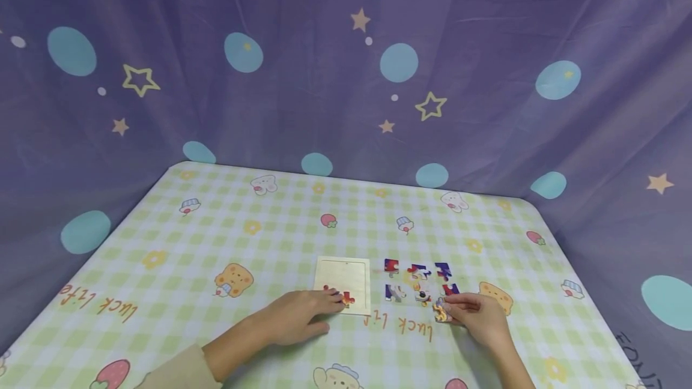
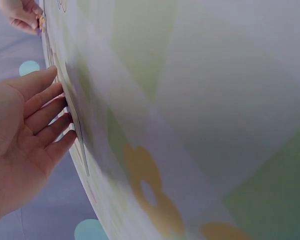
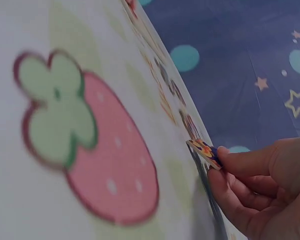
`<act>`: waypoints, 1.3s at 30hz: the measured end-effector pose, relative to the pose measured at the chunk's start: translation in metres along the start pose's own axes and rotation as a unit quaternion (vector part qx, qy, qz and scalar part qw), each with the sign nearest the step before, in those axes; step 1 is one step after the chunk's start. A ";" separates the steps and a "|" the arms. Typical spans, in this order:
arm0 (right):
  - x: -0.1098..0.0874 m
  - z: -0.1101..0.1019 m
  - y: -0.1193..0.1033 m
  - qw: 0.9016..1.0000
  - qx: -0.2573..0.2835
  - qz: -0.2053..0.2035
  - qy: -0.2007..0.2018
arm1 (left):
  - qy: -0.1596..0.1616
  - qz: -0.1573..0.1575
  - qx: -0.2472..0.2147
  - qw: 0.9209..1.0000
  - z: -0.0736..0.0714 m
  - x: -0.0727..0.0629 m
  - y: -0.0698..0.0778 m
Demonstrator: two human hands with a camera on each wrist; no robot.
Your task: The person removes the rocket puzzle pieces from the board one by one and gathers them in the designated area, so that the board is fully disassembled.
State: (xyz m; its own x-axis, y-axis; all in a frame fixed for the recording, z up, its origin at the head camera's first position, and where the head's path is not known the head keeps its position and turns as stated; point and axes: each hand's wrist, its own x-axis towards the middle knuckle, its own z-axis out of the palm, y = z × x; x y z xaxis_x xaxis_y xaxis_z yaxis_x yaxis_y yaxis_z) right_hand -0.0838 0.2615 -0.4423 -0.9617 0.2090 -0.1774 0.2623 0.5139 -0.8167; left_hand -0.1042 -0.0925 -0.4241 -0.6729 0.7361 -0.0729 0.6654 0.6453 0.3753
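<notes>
A pale wooden puzzle tray (image 1: 346, 275) lies on the table in the head view. Near its front edge sits a red and orange jigsaw piece (image 1: 348, 300), partly covered by my left hand (image 1: 296, 317). That hand's fingers (image 2: 50, 107) are extended and rest on the tray, with the thumb apart. To the right, my right hand (image 1: 483, 318) pinches a yellow and purple jigsaw piece (image 3: 206, 152) between thumb and fingertips. The held piece is tilted, one edge low by the tablecloth.
Several loose jigsaw pieces lie in two rows right of the tray, among them a red piece (image 1: 391, 266), a purple piece (image 1: 443, 271) and a purple-white piece (image 1: 394, 293). A checked tablecloth (image 1: 281, 245) covers the table. Behind hangs a purple curtain (image 1: 313, 107).
</notes>
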 end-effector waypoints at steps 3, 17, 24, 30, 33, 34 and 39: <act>-0.001 -0.007 0.005 1.000 -0.027 -0.004 0.012 | -0.002 -0.001 0.000 1.000 0.000 0.000 0.000; -0.002 -0.018 0.005 0.987 -0.139 -0.037 0.067 | 0.001 -0.003 -0.020 1.000 0.000 0.001 0.000; 0.000 -0.018 0.004 0.979 -0.175 -0.059 0.084 | 0.021 -0.016 -0.091 0.995 -0.002 0.004 -0.006; 0.002 -0.015 -0.004 0.980 -0.166 -0.070 0.084 | 0.058 -0.017 -0.100 0.993 -0.004 0.006 -0.010; 0.003 -0.009 -0.014 0.984 -0.149 -0.077 0.063 | 0.070 -0.018 -0.077 0.994 -0.006 0.004 -0.010; 0.003 -0.006 -0.017 0.985 -0.145 -0.079 0.056 | 0.072 -0.018 -0.070 0.995 -0.007 0.003 -0.010; 0.006 0.017 -0.035 0.984 -0.139 -0.104 0.031 | 0.069 -0.024 -0.050 0.996 -0.010 -0.004 -0.010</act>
State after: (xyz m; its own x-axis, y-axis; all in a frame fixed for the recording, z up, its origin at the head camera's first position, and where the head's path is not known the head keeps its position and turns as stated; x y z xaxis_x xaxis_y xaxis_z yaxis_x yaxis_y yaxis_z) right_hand -0.1001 0.2307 -0.4241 -0.9925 0.1210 0.0192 0.0797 0.7570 -0.6485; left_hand -0.1119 -0.1038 -0.4189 -0.7462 0.6650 0.0317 0.5998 0.6509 0.4653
